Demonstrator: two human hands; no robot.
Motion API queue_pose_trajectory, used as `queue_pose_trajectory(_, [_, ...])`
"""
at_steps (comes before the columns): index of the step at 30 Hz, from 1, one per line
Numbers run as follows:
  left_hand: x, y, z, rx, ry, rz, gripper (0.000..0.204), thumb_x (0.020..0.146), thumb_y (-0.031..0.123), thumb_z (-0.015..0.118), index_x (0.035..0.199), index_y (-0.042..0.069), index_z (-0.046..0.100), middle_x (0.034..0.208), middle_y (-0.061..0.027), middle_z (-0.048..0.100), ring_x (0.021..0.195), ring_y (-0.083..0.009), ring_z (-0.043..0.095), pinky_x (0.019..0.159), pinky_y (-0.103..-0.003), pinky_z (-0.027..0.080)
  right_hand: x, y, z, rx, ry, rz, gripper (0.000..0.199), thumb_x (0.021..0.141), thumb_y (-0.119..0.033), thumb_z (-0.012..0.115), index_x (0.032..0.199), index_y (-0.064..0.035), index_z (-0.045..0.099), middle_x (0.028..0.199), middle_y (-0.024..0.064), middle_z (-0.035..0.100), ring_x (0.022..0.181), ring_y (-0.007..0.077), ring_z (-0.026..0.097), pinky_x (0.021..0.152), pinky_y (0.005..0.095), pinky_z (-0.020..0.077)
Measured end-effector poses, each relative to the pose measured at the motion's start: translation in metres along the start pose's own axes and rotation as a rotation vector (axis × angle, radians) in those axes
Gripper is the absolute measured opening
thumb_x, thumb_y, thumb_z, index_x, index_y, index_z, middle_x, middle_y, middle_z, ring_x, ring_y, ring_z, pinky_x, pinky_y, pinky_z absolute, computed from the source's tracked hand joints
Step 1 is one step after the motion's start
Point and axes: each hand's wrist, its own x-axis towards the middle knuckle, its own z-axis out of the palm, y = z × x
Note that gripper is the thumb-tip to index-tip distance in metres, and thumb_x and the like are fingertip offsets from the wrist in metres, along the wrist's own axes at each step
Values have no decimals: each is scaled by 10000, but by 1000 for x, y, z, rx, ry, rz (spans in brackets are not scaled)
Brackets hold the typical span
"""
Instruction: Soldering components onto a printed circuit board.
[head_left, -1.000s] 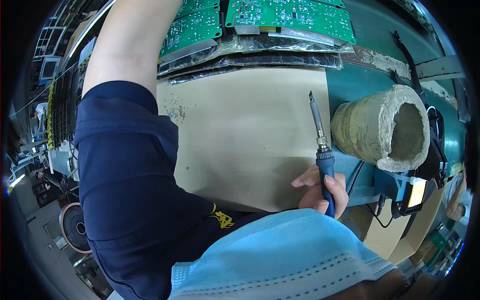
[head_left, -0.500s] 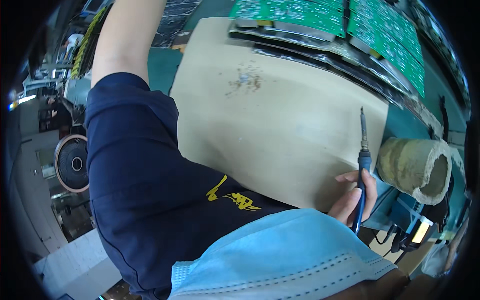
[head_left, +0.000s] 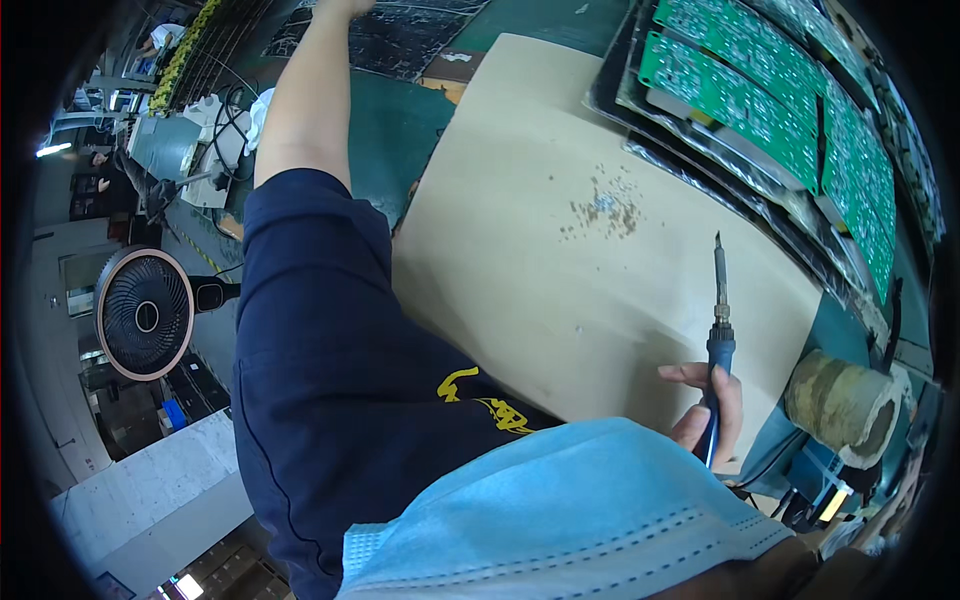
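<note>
My right hand (head_left: 728, 410) is closed round the blue handle of a soldering iron (head_left: 719, 350). Its metal tip points up and away, held over a beige board (head_left: 500, 290). Reaching far to the upper left, my left hand (head_left: 345, 6) is cut by the top edge of the picture, so its fingers are hidden. Nearest to it lies a dark, flat, shiny panel (head_left: 400, 42). Small brown and silvery specks (head_left: 605, 205) lie scattered on the beige board between the two hands.
Green circuit boards (head_left: 740, 120) lie on dark trays at the upper right. A thick, rough-edged tube (head_left: 840, 408) lies on its side at the right, with a small blue device (head_left: 815, 470) by it. A fan (head_left: 147, 315) stands at the left. Cables (head_left: 232, 125) lie at the upper left.
The view has swung, so board, circuit boards and tube appear shifted right and lower. My left arm stretches far forward, its hand now partly showing at the top. The soldering iron stays in my right hand.
</note>
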Motion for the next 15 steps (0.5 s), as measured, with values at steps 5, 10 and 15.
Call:
queue_pose_trajectory(5, [-22,8,3,-151,43,-53,600,862,518,694,1152,-6,739,1197,-286,690,1154,-408,664,1004,-464,528,4,9,12,-170,-43,-13,391,1069,-305,508,1368,-56,557,972,202,693,787,284,694,773,395,527])
queue_pose_trajectory(10, [-91,20,-31,-255,-55,78,763,821,669,690,939,-81,757,1000,-339,705,1005,-417,715,909,-461,560,2,14,14,-135,-5,26,409,1069,-318,505,1364,-39,557,959,206,683,756,277,685,740,376,525])
queue_pose_trajectory(15, [-179,57,-57,-65,-194,99,1031,807,771,630,1243,-163,609,1323,-393,567,1207,-484,611,1030,-490,510,1,15,13,-112,0,-8,417,1068,-323,504,1356,-27,558,908,202,680,733,271,672,718,371,517])
